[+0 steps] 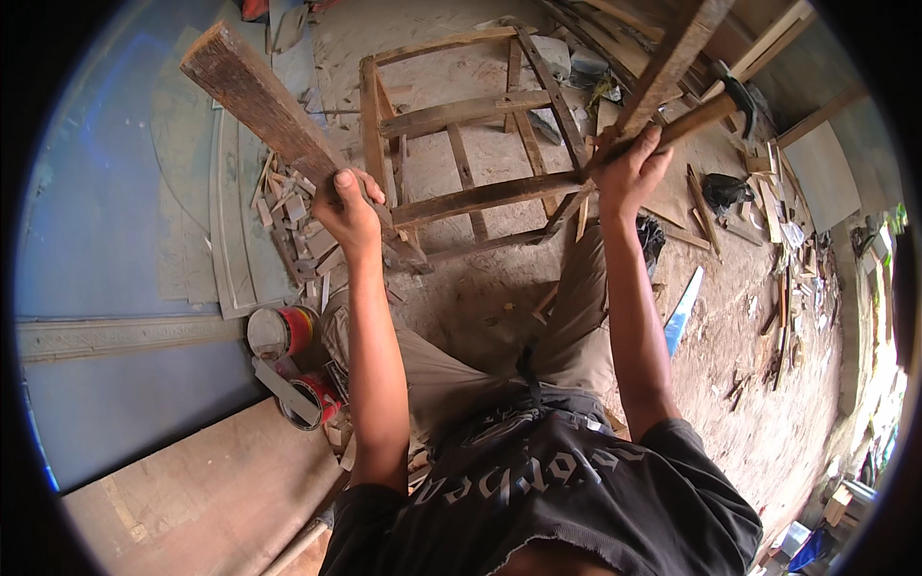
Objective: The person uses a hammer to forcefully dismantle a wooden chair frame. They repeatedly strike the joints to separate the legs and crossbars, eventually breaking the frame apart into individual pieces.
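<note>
A wooden frame (480,197) of dark, worn bars, like a stool or chair frame, stands on the floor before my legs. Two of its thick posts rise toward me. My left hand (348,213) is wrapped round the left post (259,104), thumb on top. In my right hand (629,171) is a hammer (699,120), its wooden handle pointing right and its dark metal head at the far end. The same hand rests against the right post (672,67); whether its fingers also grip that post is partly hidden.
Wood offcuts (293,216) lie heaped left of the frame. Two paint cans (280,331) stand by my left leg. On the right are a saw blade (684,312), a black plastic bag (727,192) and scattered scraps. Blue panels (125,259) line the left side.
</note>
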### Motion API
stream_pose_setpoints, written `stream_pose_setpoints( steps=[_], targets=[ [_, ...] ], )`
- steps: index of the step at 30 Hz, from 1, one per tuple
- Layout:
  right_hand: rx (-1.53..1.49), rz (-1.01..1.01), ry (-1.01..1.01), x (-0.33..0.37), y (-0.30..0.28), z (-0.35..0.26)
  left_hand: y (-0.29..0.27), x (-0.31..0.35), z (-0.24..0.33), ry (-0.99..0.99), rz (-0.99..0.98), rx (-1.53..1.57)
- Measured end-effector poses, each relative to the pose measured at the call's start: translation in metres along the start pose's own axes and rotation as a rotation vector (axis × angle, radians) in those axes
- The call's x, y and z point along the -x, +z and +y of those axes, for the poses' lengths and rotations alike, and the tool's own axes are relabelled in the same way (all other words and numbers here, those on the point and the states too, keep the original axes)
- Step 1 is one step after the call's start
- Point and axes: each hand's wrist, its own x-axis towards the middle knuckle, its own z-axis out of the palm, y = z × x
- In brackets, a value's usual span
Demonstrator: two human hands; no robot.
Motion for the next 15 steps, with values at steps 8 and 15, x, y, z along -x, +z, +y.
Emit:
stream_pose_setpoints(
  steps=[8, 15],
  targets=[
    [-0.001, -0.095, 0.025, -0.011, -0.062, 0.022, -0.008, 0.061, 0.004, 0.123, 0.212, -0.503],
    [0.668, 0.005, 0.310, -0.005, -0.221, 0.077, 0.029, 0.118, 0.007, 0.382, -0.296, -0.557]
  ],
)
